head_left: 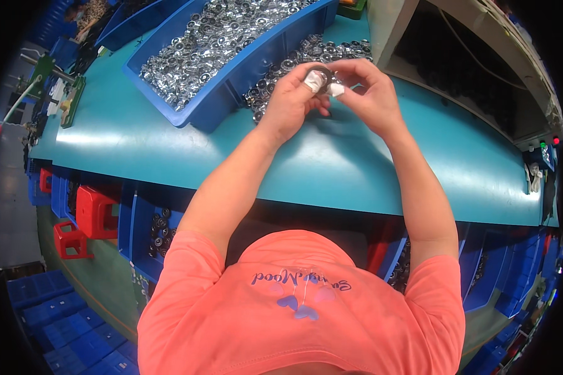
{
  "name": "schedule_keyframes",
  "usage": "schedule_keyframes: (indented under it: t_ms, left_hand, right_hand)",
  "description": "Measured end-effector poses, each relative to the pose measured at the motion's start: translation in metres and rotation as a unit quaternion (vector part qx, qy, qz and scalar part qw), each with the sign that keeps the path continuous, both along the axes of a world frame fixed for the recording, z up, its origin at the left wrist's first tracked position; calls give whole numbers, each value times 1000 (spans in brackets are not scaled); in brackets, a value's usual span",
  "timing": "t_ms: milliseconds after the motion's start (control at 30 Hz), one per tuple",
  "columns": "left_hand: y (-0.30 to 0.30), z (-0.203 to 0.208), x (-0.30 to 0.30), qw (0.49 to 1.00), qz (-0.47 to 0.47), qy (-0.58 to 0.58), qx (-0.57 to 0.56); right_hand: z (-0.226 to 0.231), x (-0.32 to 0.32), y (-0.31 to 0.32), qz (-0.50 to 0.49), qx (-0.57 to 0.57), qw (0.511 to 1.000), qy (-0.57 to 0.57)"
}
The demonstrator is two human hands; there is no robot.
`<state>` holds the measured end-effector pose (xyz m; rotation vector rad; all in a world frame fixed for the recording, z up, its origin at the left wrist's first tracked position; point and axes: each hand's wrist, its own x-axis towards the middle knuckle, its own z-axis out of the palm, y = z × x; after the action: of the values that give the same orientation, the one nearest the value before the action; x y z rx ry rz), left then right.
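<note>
Above the teal table [231, 156], both my hands meet in front of a heap of small shiny metal wheel-like parts [275, 78]. My left hand [289, 103] grips a black ring-shaped part [324, 70], its thumb wrapped in a white covering and laid across the ring. Close against the ring's right side, my right hand [375, 97] has its fingers curled in a pinch. Its thumb also wears a white covering [336, 89]. Whatever sits between the right fingertips is too small and hidden to name.
A long blue bin [187, 119] full of similar shiny parts stands at the far left. At the right rises a pale machine housing [394, 37] with a dark opening. Blue bins [126, 219] lie under the table edge; red stools [94, 212] stand at the left.
</note>
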<state>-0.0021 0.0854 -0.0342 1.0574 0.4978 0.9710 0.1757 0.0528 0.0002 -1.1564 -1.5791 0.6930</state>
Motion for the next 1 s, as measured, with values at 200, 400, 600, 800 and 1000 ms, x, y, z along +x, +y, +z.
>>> schedule_keyframes:
  t_ms: [200, 400, 600, 800, 1000]
  left_hand:
    - [-1, 2, -3, 1000, 11, -9, 7]
    - [-7, 8, 0, 995, 72, 58, 45]
    - [-9, 8, 2, 987, 115, 95, 63]
    - [-8, 11, -3, 989, 113, 81, 51]
    - [-3, 12, -2, 995, 80, 43, 45]
  right_hand:
    - [2, 11, 3, 86, -213, 967, 109]
    - [-10, 4, 3, 38, -107, 993, 42]
    - [-11, -13, -4, -32, -34, 999, 12]
    - [-9, -26, -14, -74, 18, 997, -24]
    - [-7, -14, -4, -12, -66, 994, 85]
